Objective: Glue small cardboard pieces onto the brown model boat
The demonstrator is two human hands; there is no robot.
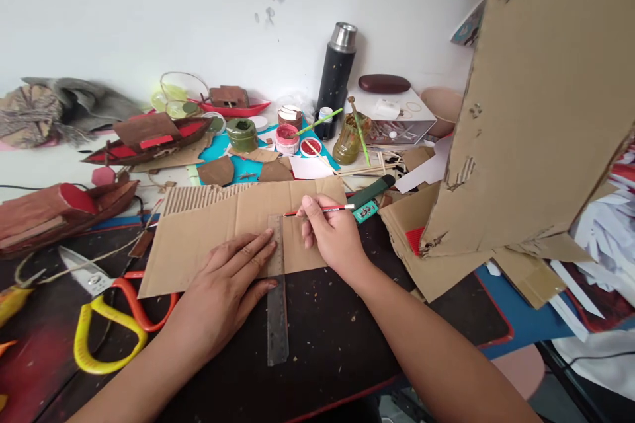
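A flat brown cardboard sheet [208, 231] lies on the dark table. A clear plastic ruler [278, 317] lies upright across its right part, running down past the sheet's near edge. My left hand [225, 287] rests flat on the cardboard with its fingertips pressing the ruler. My right hand [332, 234] holds a red pencil [325, 209] almost level, its tip at the ruler's right edge near the top of the sheet.
Yellow and orange scissors [106, 324] lie at the near left. Red-brown cardboard model boats [143, 139] stand at the left and back. Paint jars [286, 139], a black flask [336, 79] and a green utility knife [370, 201] sit behind the sheet. A big cardboard panel [536, 99] looms at the right.
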